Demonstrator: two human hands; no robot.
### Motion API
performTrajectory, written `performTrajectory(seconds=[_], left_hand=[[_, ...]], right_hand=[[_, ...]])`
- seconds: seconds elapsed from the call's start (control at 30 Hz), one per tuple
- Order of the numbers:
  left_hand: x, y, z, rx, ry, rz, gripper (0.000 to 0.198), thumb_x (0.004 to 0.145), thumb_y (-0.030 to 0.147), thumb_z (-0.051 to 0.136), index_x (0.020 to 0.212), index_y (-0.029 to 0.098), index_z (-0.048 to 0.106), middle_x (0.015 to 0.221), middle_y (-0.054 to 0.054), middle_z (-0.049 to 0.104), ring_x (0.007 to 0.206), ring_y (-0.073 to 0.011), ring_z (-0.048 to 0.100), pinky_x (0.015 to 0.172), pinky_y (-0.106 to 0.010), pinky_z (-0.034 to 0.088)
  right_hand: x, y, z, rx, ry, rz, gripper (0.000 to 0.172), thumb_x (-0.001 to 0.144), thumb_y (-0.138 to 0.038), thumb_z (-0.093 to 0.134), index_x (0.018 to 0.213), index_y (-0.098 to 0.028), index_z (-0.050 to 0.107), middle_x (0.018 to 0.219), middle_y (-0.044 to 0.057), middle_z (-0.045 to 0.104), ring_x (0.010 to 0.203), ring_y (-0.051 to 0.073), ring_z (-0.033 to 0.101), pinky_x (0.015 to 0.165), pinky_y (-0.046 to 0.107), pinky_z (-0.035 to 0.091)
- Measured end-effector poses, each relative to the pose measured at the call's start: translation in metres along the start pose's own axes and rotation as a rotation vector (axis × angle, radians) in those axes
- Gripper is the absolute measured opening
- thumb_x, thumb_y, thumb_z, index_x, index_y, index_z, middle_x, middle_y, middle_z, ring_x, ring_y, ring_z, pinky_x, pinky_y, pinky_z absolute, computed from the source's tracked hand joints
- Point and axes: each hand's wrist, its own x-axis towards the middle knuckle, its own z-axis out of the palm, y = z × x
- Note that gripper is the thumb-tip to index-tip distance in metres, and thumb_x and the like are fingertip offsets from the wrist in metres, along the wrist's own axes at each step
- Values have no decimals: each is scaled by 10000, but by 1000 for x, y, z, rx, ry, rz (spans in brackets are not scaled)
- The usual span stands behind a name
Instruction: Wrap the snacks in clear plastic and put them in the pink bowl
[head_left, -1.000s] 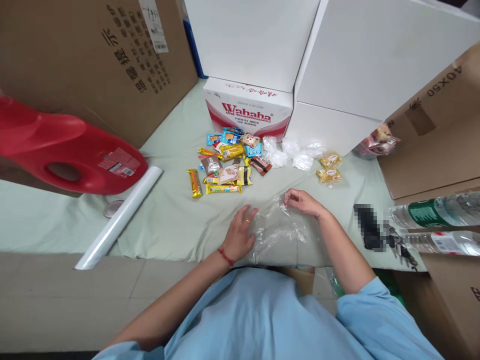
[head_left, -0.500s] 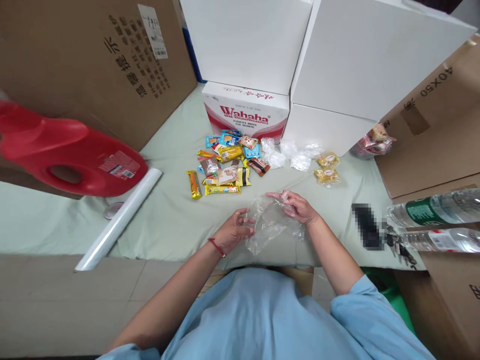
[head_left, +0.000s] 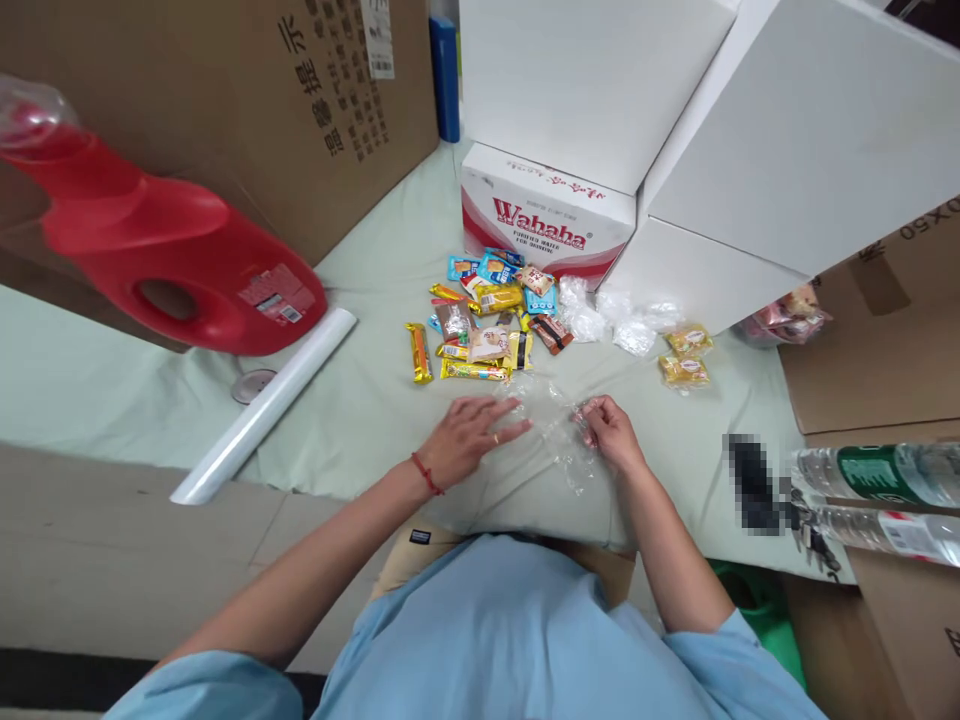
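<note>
Clear plastic film (head_left: 556, 432): wrinkled and loose, between left hand (head_left: 469, 435) and right hand (head_left: 611, 435), on or just above the near part of the cloth-covered bench (head_left: 360, 420); whether single sheet or bag, cannot tell from this angle.

Right hand: thumb and fingers pinched together on the right side of the film.

Left hand: fingers extended and parted, fingertips at the left side of the film; contact impossible to confirm.

Film handling: judged partway; right side secured, left side not visibly gripped, nothing discernible inside or wrapped in the film.

Wrapped snacks (head_left: 491, 345): heaped just beyond the film, in yellow, blue, brown and pale wrappers; by appearance, all outside the film and clear of both hands.

Orange-and-yellow bar (head_left: 418, 352): slightly apart at the left of the heap.

Clear bundles (head_left: 634, 337): crumpled and compact, in a row right of the snacks; seemingly set aside, contents too indistinct to name.

Gold packets (head_left: 684, 371): two, close together, right of the bundles; not in hand.

Wahaha box (head_left: 544, 215): white and red, directly behind the snacks.

White roll (head_left: 266, 405): lying diagonally at far left, near the red jug (head_left: 187, 265).

Water bottles (head_left: 892, 475): two, lying at far right, beside keys (head_left: 819, 545), well apart from the hands.
</note>
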Motion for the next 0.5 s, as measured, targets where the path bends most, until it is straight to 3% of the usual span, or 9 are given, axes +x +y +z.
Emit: performTrajectory(seconds=[0.1, 0.2, 0.23, 0.3, 0.37, 0.43, 0.5], left_hand=[[6, 13, 3, -150, -122, 98, 913, 753, 66, 509, 1578, 410, 324, 1391, -24, 655, 1306, -258, 509, 1117, -478, 264], [13, 16, 4, -286, -113, 84, 911, 776, 209, 575, 1620, 263, 238, 1126, -61, 732, 1233, -279, 544, 1165, -520, 199], [16, 16, 4, -288, -101, 69, 869, 806, 263, 587, 1612, 244, 265, 1076, -62, 728, 1207, -283, 550, 1176, -538, 177], [23, 16, 7, -233, -101, 56, 646, 880, 296, 565, 1518, 281, 463, 988, -57, 715, 1138, -274, 562, 1172, -558, 173], [29, 13, 9, -177, -129, 90, 411, 931, 237, 511, 1291, 340, 681, 906, -50, 697, 1082, -249, 566, 1150, -541, 220], [33, 5, 9, -169, -136, 146, 393, 950, 177, 466, 1114, 381, 759, 869, -39, 682, 1094, -222, 564, 1153, -511, 244], [33, -7, 6, -175, -116, 188, 418, 956, 159, 450, 1094, 403, 760, 915, -28, 687, 1179, -206, 551, 1191, -501, 222]], right_hand=[[-12, -3, -1, -4, 91, 5, 430, 772, -606, 706, 879, -266, 467, 830, -19, 668, 450, 106, 464, 419, 265, 349], [-23, -6, -8, -14, 158, 15, 430, 770, -603, 706, 886, -267, 463, 850, -9, 662, 468, 114, 477, 427, 270, 355], [-26, -6, -11, -19, 176, 15, 431, 773, -605, 703, 890, -269, 461, 856, -7, 662, 475, 117, 480, 430, 272, 359], [-31, -4, -17, -20, 213, 8, 436, 775, -617, 698, 893, -271, 461, 857, -4, 661, 484, 123, 480, 435, 277, 366], [-36, 1, -23, -2, 260, -10, 442, 770, -628, 698, 892, -272, 466, 854, -2, 659, 496, 128, 488, 448, 284, 383], [-40, 7, -27, 15, 307, -31, 438, 770, -629, 697, 888, -271, 474, 846, 0, 657, 517, 135, 505, 477, 293, 411], [-44, 15, -30, 31, 351, -40, 427, 776, -625, 690, 887, -273, 475, 839, 1, 658, 532, 140, 521, 499, 301, 429]])
